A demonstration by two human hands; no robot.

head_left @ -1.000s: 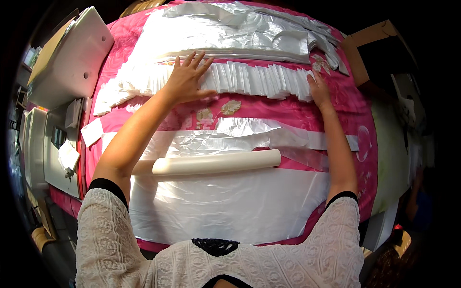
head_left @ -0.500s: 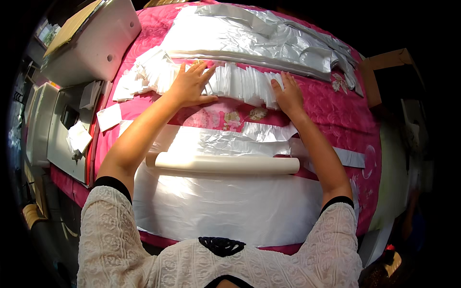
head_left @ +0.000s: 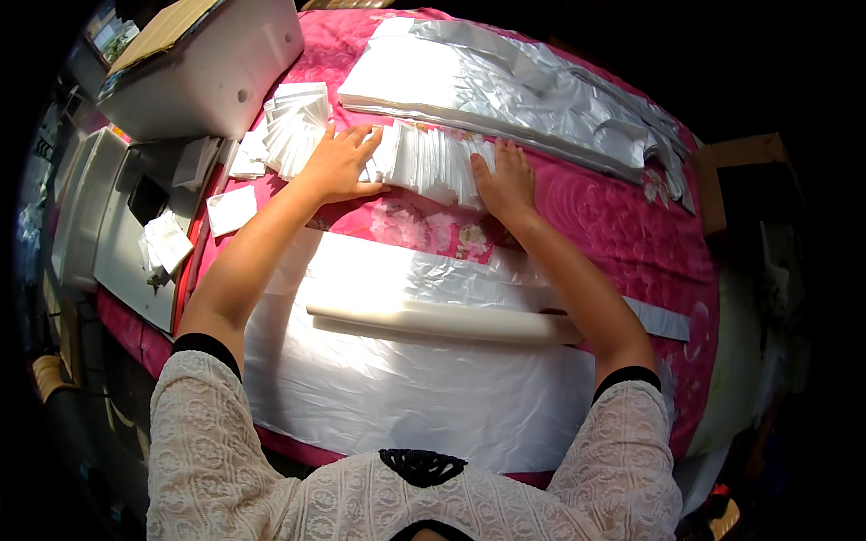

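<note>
A row of thin white folded squares [head_left: 428,162], standing on edge and packed together, runs across the pink cloth. My left hand [head_left: 345,169] rests on the row's left part, fingers spread and thumb pointing right along its near side. Against the right end lies my right hand [head_left: 508,182], its fingers stretched out and thumb apart, touching the last squares. Left of my left hand, more white squares [head_left: 293,126] lean and fan out in a loose pile. One flat white square [head_left: 232,211] lies apart near the cloth's left side.
Nearer me, a white roll [head_left: 442,322] lies across a wide white plastic sheet [head_left: 433,397]. Beyond the row is a stack of silvery-white sheets [head_left: 505,81]. A white foam box [head_left: 207,81] and a tray [head_left: 135,234] stand left, a cardboard box [head_left: 749,176] right.
My right hand has moved left, pushing the row's right end toward my left hand, so the row is shorter and tighter. The whole view has turned slightly.
</note>
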